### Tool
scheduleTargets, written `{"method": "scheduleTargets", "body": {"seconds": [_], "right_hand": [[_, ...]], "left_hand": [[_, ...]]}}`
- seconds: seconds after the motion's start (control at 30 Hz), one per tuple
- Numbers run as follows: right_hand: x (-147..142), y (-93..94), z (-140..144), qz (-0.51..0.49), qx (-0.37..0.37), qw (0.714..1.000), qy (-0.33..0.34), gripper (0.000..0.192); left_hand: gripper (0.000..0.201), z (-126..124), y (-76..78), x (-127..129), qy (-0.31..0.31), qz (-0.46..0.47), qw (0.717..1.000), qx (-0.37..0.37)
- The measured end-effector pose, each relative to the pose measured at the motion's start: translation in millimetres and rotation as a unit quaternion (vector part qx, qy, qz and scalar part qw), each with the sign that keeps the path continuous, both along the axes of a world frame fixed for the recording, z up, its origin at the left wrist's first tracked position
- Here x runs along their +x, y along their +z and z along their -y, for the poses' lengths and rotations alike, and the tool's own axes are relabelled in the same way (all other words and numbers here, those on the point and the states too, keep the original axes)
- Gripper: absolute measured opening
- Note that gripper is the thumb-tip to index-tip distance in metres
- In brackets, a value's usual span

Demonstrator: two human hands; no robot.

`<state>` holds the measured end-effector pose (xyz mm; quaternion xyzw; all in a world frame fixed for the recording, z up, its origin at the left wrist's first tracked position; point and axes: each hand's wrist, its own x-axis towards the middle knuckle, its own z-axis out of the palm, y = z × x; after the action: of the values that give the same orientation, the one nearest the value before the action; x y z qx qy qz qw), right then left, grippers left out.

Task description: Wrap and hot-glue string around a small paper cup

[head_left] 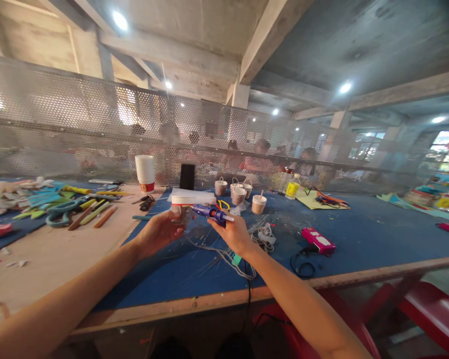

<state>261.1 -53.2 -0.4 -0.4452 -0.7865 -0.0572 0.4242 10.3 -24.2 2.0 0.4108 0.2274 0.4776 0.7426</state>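
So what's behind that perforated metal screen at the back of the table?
Behind the perforated screen, several seated people show dimly through the holes, with ceiling lights beyond. The mesh blurs what they are working on.

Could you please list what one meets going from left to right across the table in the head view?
Scissors → stack of paper cups → left hand holding a small clear piece → right hand holding the glue gun → pink device.

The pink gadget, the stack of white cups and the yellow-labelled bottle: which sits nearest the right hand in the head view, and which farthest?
Measured from the right hand, which holds a blue glue gun:
1. Pink gadget, on the blue table just to its right.
2. Yellow-labelled bottle, farther back and right, near the mesh screen.
3. Stack of white cups, back left, past the left hand.
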Motion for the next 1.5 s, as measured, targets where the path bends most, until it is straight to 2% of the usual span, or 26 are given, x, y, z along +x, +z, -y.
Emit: {"method": "scheduleTargets", "body": {"seconds": [0.53, 1.0, 1.5], "right_hand": [[-1.3, -1.4, -0.2, 0.003, -0.002, 1.000, 0.011, 0.039], [-0.5, -1.4, -0.5, 0.008, -0.003, 1.000, 0.000, 0.037], [0.5, -1.7, -1.9, 0.003, -0.023, 1.000, -0.002, 0.035]], "left_hand": [[0.020, 2.0, -0.4, 2.8, 0.021, -0.013, 1.000, -0.002], [0.025, 3.2, 2.5, 2.5, -0.007, 0.002, 1.000, 0.017], [0.026, -1.8, -1.7, -2.4, -0.011, 0.008, 1.000, 0.005]]}}
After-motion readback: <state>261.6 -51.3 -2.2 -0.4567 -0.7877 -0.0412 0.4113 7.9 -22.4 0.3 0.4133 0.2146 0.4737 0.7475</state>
